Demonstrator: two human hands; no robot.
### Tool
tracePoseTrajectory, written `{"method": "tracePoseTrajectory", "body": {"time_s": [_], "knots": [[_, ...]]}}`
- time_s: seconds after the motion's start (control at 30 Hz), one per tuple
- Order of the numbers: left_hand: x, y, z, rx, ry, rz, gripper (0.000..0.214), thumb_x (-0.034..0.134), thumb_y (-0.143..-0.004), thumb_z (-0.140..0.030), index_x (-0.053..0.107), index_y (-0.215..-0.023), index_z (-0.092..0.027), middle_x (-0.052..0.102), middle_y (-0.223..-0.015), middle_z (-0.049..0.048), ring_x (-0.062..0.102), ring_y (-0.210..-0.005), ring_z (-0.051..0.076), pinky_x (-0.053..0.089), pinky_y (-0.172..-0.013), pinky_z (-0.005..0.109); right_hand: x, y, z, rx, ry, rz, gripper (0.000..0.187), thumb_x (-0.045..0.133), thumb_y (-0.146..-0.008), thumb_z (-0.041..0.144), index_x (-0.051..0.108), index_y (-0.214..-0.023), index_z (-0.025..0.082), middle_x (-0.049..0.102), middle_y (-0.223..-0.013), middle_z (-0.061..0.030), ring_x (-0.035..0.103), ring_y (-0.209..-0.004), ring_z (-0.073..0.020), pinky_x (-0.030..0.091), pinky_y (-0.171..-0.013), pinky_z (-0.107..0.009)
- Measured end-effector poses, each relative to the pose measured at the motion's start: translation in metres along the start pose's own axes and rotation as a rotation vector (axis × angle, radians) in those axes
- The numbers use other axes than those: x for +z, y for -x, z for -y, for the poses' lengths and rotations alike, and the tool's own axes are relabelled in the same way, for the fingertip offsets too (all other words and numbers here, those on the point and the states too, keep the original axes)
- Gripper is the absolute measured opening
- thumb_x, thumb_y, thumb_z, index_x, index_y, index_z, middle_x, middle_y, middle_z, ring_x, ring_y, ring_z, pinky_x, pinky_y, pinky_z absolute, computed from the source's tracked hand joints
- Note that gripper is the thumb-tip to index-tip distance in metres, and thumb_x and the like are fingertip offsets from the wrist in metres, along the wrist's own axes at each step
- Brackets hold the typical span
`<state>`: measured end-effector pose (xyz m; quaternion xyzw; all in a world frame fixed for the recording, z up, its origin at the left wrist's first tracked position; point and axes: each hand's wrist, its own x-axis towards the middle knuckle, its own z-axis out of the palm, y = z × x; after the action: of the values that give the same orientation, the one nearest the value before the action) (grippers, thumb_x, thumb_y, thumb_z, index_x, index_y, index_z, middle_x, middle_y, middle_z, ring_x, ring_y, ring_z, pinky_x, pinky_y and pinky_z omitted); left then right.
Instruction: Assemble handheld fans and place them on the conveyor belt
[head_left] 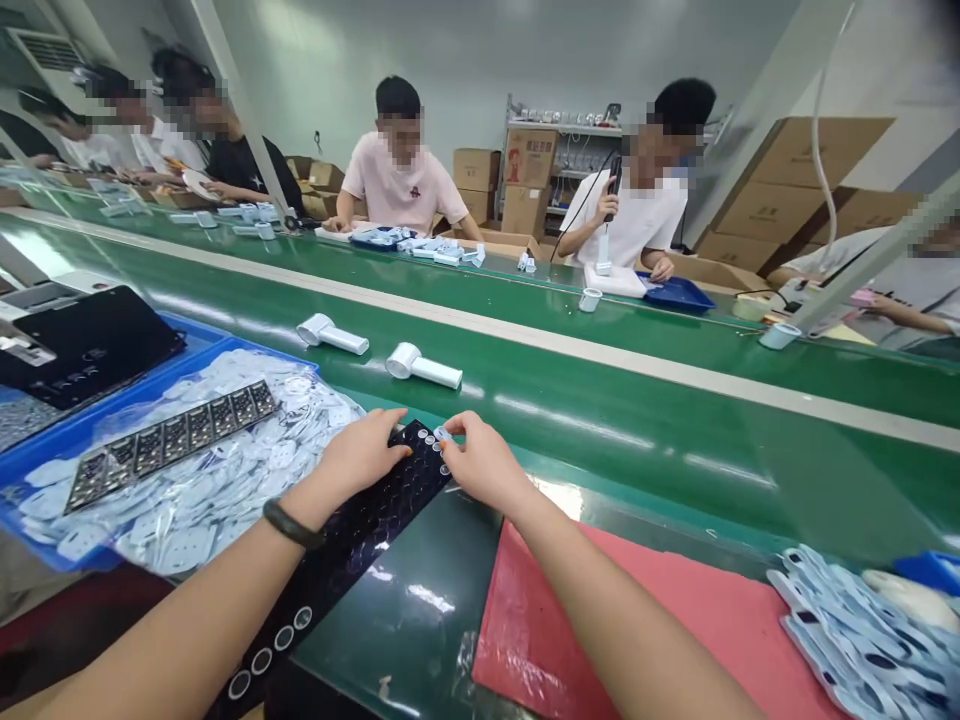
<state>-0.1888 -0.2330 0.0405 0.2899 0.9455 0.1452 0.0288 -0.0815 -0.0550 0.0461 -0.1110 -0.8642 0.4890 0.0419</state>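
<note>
A long black sheet (375,520) with rows of round shapes runs diagonally in front of me. White rings (283,638) show at its near end, and more sit by its far end. My left hand (358,455) grips the sheet's far left edge between thumb and fingers. At the far right corner, my right hand (486,462) pinches a small white piece (441,433) against the sheet. Its fingertips partly hide that piece, so its exact kind cannot be made out.
Left, a blue tray (296,360) holds many pale flat plates and a circuit-board panel (172,440). White handle-shaped housings (424,366) lie on the green conveyor belt (600,400). Right are a red sheet (637,580) and pale blue parts (862,630). Several people work opposite.
</note>
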Motion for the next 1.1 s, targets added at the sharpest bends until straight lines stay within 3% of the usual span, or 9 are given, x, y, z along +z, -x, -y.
{"method": "tracePoseTrajectory", "body": {"time_s": [0.13, 0.37, 0.53, 0.7, 0.87, 1.1], "knots": [[0.005, -0.006, 0.0, 0.007, -0.003, 0.016, 0.063, 0.065, -0.088, -0.021, 0.051, -0.149, -0.023, 0.062, -0.139, 0.0108, 0.064, -0.121, 0.033, 0.052, -0.101, 0.044, 0.021, -0.033, 0.002, 0.032, 0.05, -0.007, 0.018, 0.063, -0.09, 0.017, 0.059, -0.108, 0.019, 0.071, -0.117, -0.0127, 0.065, -0.109, -0.0314, 0.048, -0.091, -0.044], [0.011, -0.002, -0.002, -0.009, 0.076, 0.031, 0.065, 0.072, -0.086, -0.026, 0.052, -0.147, -0.025, 0.062, -0.124, 0.0076, 0.066, -0.109, 0.029, 0.051, -0.093, 0.039, 0.036, -0.057, -0.006, 0.114, -0.046, -0.004, 0.014, 0.066, -0.087, 0.02, 0.058, -0.099, 0.021, 0.073, -0.104, -0.0061, 0.068, -0.097, -0.0232, 0.05, -0.081, -0.033], [0.015, -0.004, -0.001, -0.001, 0.149, 0.019, 0.059, 0.077, -0.082, -0.025, 0.057, -0.138, -0.026, 0.062, -0.111, 0.0032, 0.065, -0.103, 0.024, 0.049, -0.086, 0.035, 0.031, -0.062, -0.007, 0.205, -0.207, 0.049, 0.011, 0.061, -0.093, 0.023, 0.059, -0.103, 0.018, 0.073, -0.09, -0.0033, 0.065, -0.066, -0.014, 0.047, -0.058, -0.025], [0.019, -0.003, 0.0, 0.0, 0.212, -0.028, 0.024, 0.073, -0.083, -0.022, 0.065, -0.106, -0.022, 0.06, -0.105, 0.003, 0.063, -0.101, 0.025, 0.047, -0.081, 0.036, 0.033, -0.062, -0.016, 0.165, -0.23, 0.039, 0.009, 0.07, -0.087, 0.018, 0.061, -0.09, 0.019, 0.07, -0.082, -0.0014, 0.062, -0.063, -0.0138, 0.044, -0.059, -0.025], [0.022, 0.001, -0.002, -0.018, 0.307, -0.082, 0.04, 0.072, -0.082, -0.018, 0.058, -0.119, -0.021, 0.062, -0.106, 0.0026, 0.065, -0.094, 0.023, 0.048, -0.079, 0.035, 0.038, -0.063, -0.019, 0.164, -0.321, 0.038, 0.008, 0.064, -0.091, 0.017, 0.06, -0.097, 0.019, 0.069, -0.077, 0.0012, 0.058, -0.056, -0.0116, 0.043, -0.055, -0.024], [0.022, 0.001, -0.003, -0.069, 0.426, -0.151, 0.016, 0.071, -0.083, -0.025, 0.061, -0.095, -0.021, 0.068, -0.094, 0.001, 0.067, -0.081, 0.021, 0.05, -0.078, 0.035, 0.039, -0.062, -0.01, 0.209, -0.44, 0.003, 0.016, 0.069, -0.088, 0.016, 0.061, -0.102, 0.016, 0.062, -0.069, 0.0049, 0.055, -0.055, -0.0092, 0.04, -0.053, -0.021]]}}
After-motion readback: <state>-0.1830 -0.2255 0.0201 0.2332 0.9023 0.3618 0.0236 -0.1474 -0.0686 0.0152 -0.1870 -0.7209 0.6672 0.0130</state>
